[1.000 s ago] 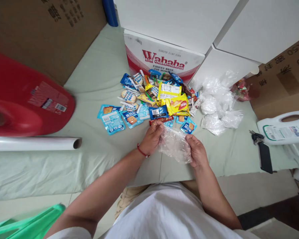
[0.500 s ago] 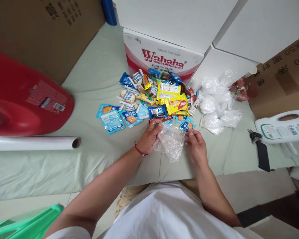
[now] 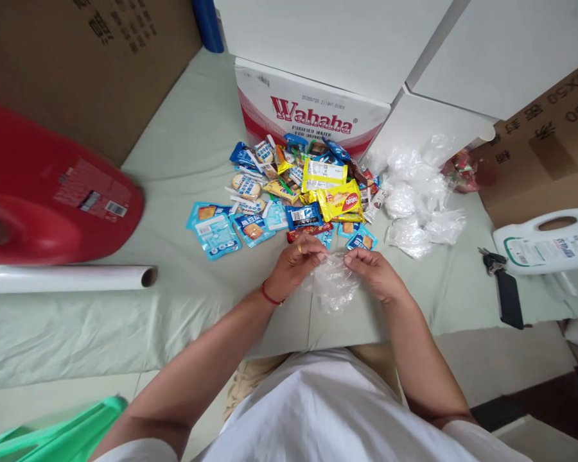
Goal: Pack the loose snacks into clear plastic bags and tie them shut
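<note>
A crumpled clear plastic bag (image 3: 336,285) hangs between my hands, near the table's front edge. My left hand (image 3: 301,262) pinches its upper left edge, and my right hand (image 3: 372,271) pinches the upper right edge. Just beyond my fingers lies a heap of wrapped snacks. It includes a yellow snack packet (image 3: 340,200), a dark blue packet (image 3: 304,216) and several light blue packets, one of them a light blue pouch (image 3: 218,236) at the left. To the right of the heap sits a pile of clear plastic bags (image 3: 414,199).
Behind the snacks stands a Wahaha water carton (image 3: 313,109). A red jug (image 3: 58,186) and a white roll (image 3: 67,278) are at the left. On the right are a white bottle (image 3: 549,242), keys (image 3: 492,258) and a black phone-like object (image 3: 508,300). Cardboard boxes flank both sides.
My right hand has moved left, closer to my left hand, and now grips the bag's top edge. The bag's top is drawn narrower. The snacks lie as before.
</note>
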`<state>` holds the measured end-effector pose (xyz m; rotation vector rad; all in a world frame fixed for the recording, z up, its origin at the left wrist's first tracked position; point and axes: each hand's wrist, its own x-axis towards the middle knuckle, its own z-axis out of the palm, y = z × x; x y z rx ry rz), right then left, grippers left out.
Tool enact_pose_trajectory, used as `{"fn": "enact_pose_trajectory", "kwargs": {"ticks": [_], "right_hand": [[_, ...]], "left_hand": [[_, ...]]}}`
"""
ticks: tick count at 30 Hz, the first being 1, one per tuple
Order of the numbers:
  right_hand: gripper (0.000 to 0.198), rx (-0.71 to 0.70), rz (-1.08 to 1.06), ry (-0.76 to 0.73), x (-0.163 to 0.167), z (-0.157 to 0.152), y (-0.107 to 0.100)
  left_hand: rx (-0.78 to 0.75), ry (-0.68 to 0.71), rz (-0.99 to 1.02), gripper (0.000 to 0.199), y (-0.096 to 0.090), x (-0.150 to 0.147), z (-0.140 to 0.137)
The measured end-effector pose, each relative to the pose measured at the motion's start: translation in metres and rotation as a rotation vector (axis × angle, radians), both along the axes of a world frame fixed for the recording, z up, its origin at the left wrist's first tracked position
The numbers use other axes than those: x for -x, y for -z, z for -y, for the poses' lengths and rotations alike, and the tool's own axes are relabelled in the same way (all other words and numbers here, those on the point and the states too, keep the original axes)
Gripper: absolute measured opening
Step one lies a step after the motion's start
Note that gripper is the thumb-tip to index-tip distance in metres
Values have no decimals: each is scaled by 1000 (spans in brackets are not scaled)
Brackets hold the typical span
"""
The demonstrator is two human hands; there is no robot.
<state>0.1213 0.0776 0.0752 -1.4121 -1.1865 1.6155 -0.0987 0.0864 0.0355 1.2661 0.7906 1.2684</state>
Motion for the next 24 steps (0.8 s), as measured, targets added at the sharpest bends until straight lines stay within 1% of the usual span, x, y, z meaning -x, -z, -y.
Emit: {"fn": "enact_pose_trajectory", "kwargs": {"ticks": [4, 7, 9, 11, 13, 15, 17, 19, 21, 22, 23, 24], "right_hand": [[41, 61, -161, 274, 0, 2, 9], [36, 74, -303, 494, -5, 5, 18], [32, 51, -402, 626, -12, 7, 23], [29, 44, -480, 703, -19, 10, 27], [26, 59, -528, 724, -25, 14, 31], [26, 75, -564, 728, -28, 19, 36], [25, 74, -597, 727, -27, 22, 41], [24, 60, -602, 706, -25, 22, 46], [25, 29, -548, 660, -25, 19, 49], [28, 10, -509, 636, -25, 17, 50], [30, -8, -472, 616, -25, 16, 50], [33, -31, -434, 593, -25, 14, 49]], "left_hand": [[-147, -97, -79, 16, -6, 6, 8], [-239, -158, -125, 10, -18, 12, 21], [-302, -142, -188, 12, -27, 19, 31], [-392, -96, -298, 15, -34, 27, 42], [-503, -67, -437, 19, -36, 35, 56], [-600, -60, -570, 27, -32, 38, 72], [-640, -39, -673, 33, -26, 35, 90], [-625, 39, -720, 32, -22, 28, 108], [-582, 181, -691, 27, -19, 19, 123], [-542, 244, -653, 21, -17, 15, 128], [-483, 279, -611, 16, -16, 12, 132], [-395, 274, -571, 21, -14, 10, 133]]}}
